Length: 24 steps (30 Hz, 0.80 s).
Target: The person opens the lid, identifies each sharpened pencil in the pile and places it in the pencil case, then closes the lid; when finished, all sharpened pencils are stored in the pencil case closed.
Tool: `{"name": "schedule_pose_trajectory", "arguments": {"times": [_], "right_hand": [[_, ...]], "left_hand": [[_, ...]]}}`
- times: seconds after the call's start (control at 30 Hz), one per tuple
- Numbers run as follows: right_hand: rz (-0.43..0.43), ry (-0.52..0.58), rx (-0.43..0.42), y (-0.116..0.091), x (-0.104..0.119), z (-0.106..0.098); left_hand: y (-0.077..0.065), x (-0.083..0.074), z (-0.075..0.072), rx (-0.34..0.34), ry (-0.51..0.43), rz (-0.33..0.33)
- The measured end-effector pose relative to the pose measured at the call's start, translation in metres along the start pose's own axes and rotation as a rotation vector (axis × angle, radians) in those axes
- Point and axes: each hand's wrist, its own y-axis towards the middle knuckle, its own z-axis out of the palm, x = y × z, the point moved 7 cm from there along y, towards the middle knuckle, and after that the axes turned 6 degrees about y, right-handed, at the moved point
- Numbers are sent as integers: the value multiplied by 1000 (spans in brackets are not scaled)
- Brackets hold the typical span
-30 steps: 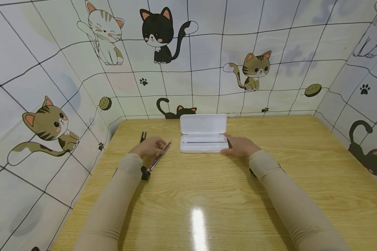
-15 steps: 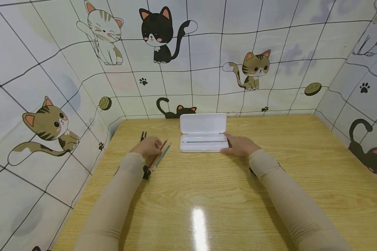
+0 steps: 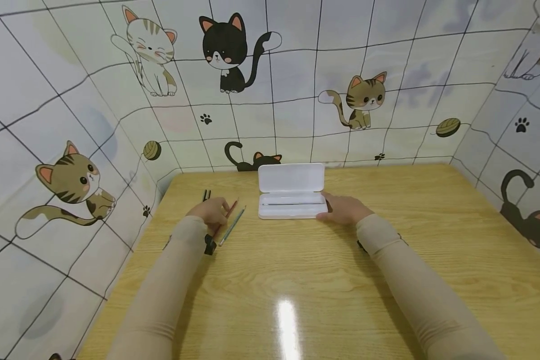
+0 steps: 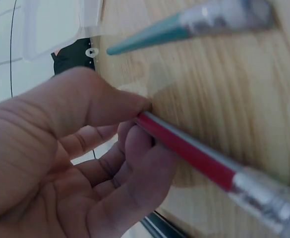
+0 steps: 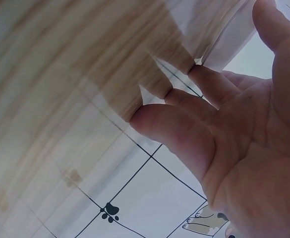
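Observation:
A white pencil case [image 3: 291,213] lies with its lid raised, a thin dark-and-silver stick [image 3: 292,204] inside. My right hand [image 3: 343,209] holds the case's right end, thumb at the front corner and a finger by the hinge. In the right wrist view, its other fingertips [image 5: 140,115] touch the table. To the left of the case, my left hand [image 3: 210,212] pinches a red pencil [image 4: 194,152] between thumb and fingers. A teal pencil [image 3: 232,226] lies on the table just right of that hand. Beyond the left hand, dark slim sticks [image 3: 206,195] are partly hidden.
The wooden table [image 3: 306,270] meets a cat-patterned backdrop [image 3: 292,115] close behind the case lid. The same cloth rises along the left and right sides. A bright light reflection [image 3: 288,325] shows on the table's near part.
My left hand has shifted slightly left, and the red and teal pencils, close together earlier, now lie apart. The teal pencil is out of the fingers. The right hand and case have stayed put.

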Motion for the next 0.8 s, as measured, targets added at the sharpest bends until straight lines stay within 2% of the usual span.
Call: {"name": "schedule_pose_trajectory", "arguments": {"times": [0.13, 0.4, 0.8], "right_hand": [[5, -5, 3, 0, 0, 1], [19, 3, 4, -2, -1, -1], [22, -10, 5, 0, -3, 0]], "left_hand": [[0, 2, 2, 42, -17, 47], [0, 9, 3, 147, -139, 115], [-6, 9, 3, 168, -273, 124]]}}
